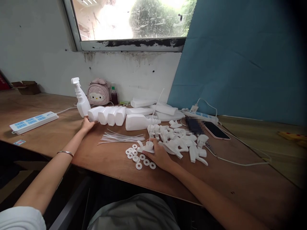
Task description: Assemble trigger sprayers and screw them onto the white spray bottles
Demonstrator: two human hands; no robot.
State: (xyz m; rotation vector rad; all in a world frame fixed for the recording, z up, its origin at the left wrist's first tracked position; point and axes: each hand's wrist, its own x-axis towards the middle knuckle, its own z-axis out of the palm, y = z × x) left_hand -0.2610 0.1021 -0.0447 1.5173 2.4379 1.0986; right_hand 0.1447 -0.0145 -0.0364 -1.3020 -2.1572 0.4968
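Observation:
My left hand [87, 124] is at the near end of the leftmost white bottle [93, 113] in a row of lying bottles, thumb and fingers around its base; the far fingers are hidden. Just behind it stands a white spray bottle [82, 103] with its trigger head on, leaning in the view. My right hand [158, 155] is closed on a white trigger sprayer head [146, 146], opening upward, with a thin dip tube [156, 110] rising from it. White ring washers [138, 165] lie beside that hand, and loose sprayer heads [177, 140] are piled to its right.
Several loose tubes [120, 137] lie mid-table. More bottles [165, 110] are heaped behind. A power strip [35, 122] lies left, a phone [217, 130] and cable right. A pink bag [98, 92] and dark bottle [114, 95] stand by the wall.

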